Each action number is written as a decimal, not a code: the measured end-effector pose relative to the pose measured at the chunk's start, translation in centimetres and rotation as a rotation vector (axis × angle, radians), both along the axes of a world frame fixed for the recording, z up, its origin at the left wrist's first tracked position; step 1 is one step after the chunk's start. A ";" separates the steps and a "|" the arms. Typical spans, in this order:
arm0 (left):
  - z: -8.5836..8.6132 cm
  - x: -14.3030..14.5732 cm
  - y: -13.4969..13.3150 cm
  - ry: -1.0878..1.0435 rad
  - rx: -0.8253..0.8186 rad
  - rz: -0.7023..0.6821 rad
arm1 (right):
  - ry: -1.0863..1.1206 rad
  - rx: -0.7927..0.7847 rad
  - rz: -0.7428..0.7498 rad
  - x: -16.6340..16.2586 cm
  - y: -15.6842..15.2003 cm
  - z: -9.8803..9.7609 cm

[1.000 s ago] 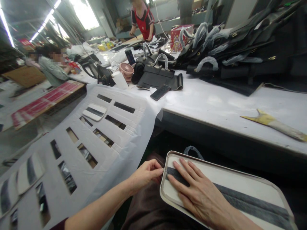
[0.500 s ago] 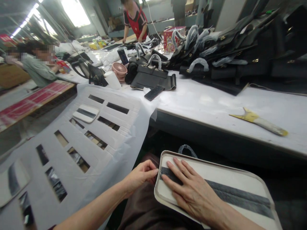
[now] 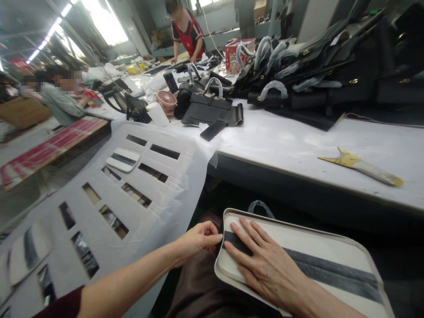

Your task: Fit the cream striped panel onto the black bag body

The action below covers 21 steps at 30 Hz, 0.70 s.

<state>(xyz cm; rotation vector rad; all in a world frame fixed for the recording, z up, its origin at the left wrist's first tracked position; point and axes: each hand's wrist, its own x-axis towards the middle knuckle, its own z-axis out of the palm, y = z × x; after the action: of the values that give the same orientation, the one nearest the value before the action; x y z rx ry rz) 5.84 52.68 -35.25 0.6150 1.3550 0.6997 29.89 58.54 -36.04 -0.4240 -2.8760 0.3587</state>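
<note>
The cream panel [image 3: 318, 251] lies across the person's lap, under the right hand [image 3: 265, 269] and just beside the left hand [image 3: 198, 238]; it is a flat, rounded-corner piece with a piped rim and a dark grey strip [image 3: 331, 269] running lengthwise down its middle. The right hand rests open and flat, fingers spread over the near end of the strip; the left hand is closed in a pinch at the panel's end, thumb and fingertips meeting right where the strip reaches the rim, though what they grip there is too small to tell. As a judgement, the strip could wrinkle or drift off its line if the pinch pulls sideways while the flat palm presses unevenly; the panel, unsupported beyond the lap, could also tilt and slide away from the right wrist. Ahead of both hands stands a white worktable [image 3: 298, 141]; left of the left hand hangs a white sheet with cut slots [image 3: 139, 198].
</note>
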 end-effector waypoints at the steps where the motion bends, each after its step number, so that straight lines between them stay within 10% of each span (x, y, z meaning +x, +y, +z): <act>1: 0.1 0.0 0.2 0.014 -0.008 -0.018 | 0.000 -0.001 0.000 0.0 0.0 0.0; 21: 1.9 0.1 3.0 0.194 -0.172 -0.227 | 0.077 -0.004 -0.001 0.1 -0.3 -0.9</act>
<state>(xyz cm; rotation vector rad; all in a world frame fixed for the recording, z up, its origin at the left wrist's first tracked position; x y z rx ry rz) 5.95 55.71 -33.39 0.6982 1.4782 0.3434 29.99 58.24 -36.89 -0.4024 -2.8005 0.3721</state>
